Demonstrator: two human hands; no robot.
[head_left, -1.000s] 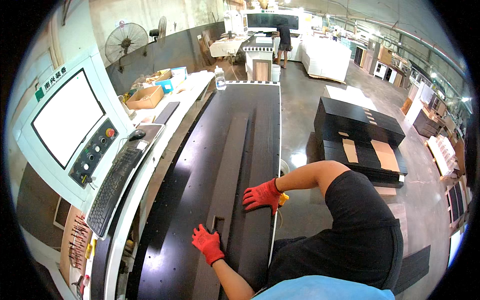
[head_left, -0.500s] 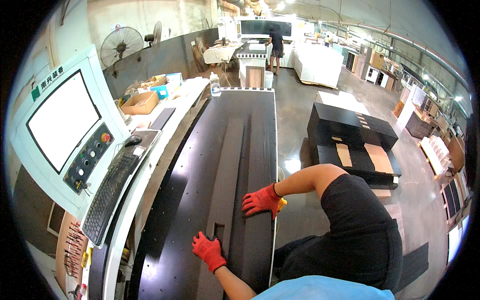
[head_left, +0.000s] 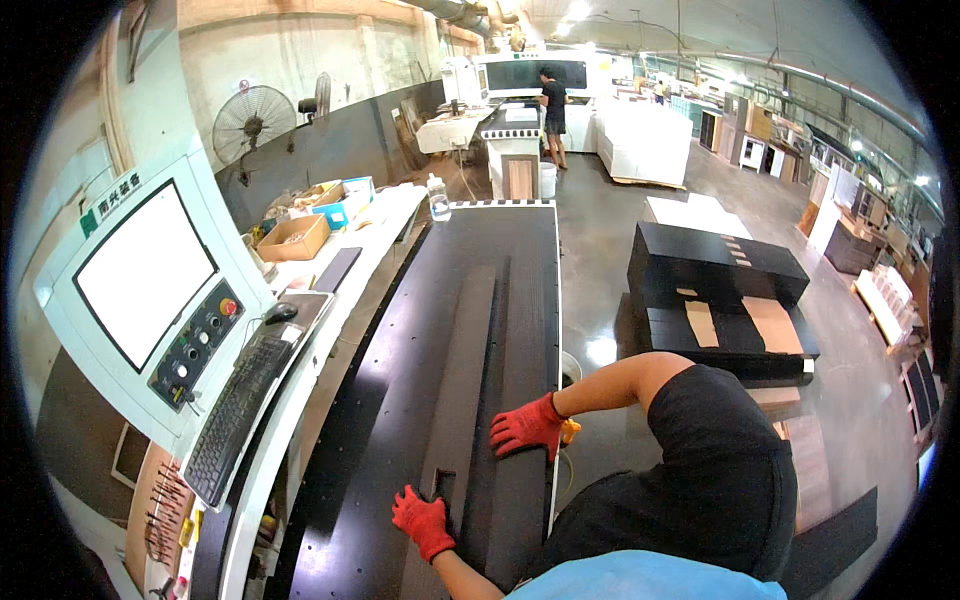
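Two long dark wood-grain boards lie side by side along a black worktable (head_left: 350, 440). My left hand (head_left: 422, 522), in a red glove, rests on the left board (head_left: 460, 375), fingers spread toward its left edge. Just beside its thumb is a small rectangular cutout (head_left: 445, 484) in that board. My right hand (head_left: 527, 427), also red-gloved, lies flat on the right board (head_left: 527, 330), fingers pointing left and slightly apart. A narrow gap separates the boards. Neither hand is wrapped around anything.
Left of the table stand a control console (head_left: 150, 275) with a keyboard (head_left: 240, 415) and a side bench with a cardboard box (head_left: 293, 240). A clear bottle (head_left: 438, 198) is at the table's far end. Stacked black panels (head_left: 715, 285) are to the right; a person (head_left: 553, 110) stands far ahead.
The whole view has shifted slightly, so the table and console sit lower and farther right. Both hands keep nearly the same places on the boards.
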